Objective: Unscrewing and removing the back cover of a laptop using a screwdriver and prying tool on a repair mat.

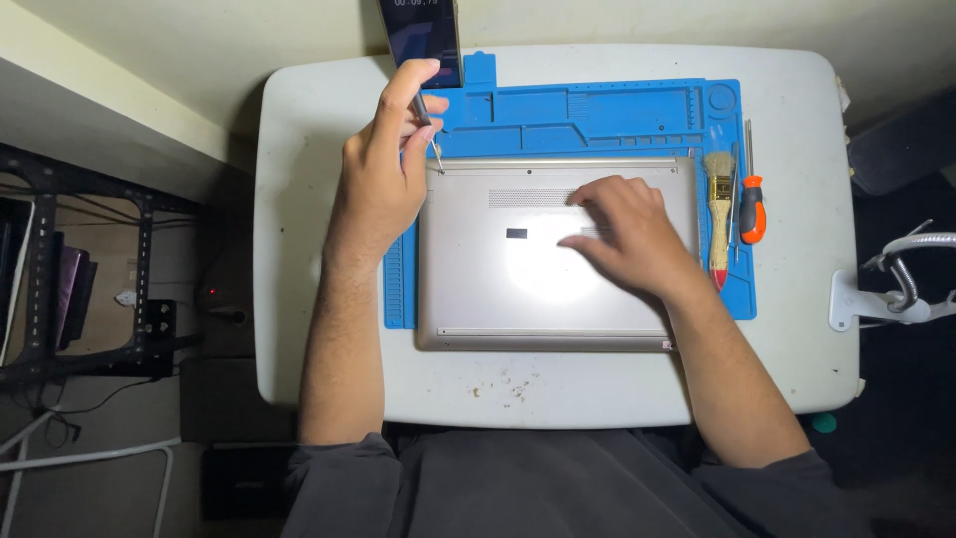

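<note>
A silver laptop (518,289) lies bottom side up on a blue work mat (607,115). My left hand (383,164) grips a thin screwdriver (430,134) upright, its tip at the laptop's far left corner. My right hand (622,234) rests flat on the laptop's base, fingers spread toward the vent slots, holding nothing.
A small white table (299,329) carries the mat. On the mat's right edge lie a bristle brush (719,214) and an orange-handled screwdriver (753,204). A phone (423,35) stands at the table's far edge. A black shelf frame (90,289) is left, a white clamp (886,294) right.
</note>
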